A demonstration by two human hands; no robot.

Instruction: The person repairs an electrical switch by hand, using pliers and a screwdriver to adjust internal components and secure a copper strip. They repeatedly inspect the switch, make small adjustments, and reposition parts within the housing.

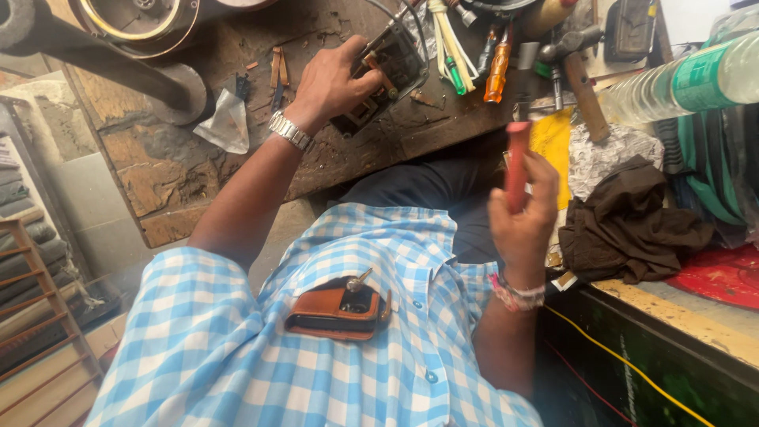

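Note:
My left hand (332,79), with a metal watch on the wrist, rests on a dark electrical part (391,63) with wires, gripping it on the worn wooden workbench (198,174). My right hand (523,225), a beaded band at its wrist, is raised in front of my chest and closed around a red-handled tool (516,158); the tool's tip is hidden. The two hands are apart, with the right one nearer my body. I wear a blue and white checked shirt (237,340) with a brown case (336,312) in its pocket.
Beyond the part lie an orange-handled screwdriver (496,73), green-handled tools and a hammer (581,79). A plastic bottle (688,79) lies at the right, above a brown cloth (632,221). A yellow wire (632,368) runs along the lower right bench edge. Round metal machine parts (142,24) stand upper left.

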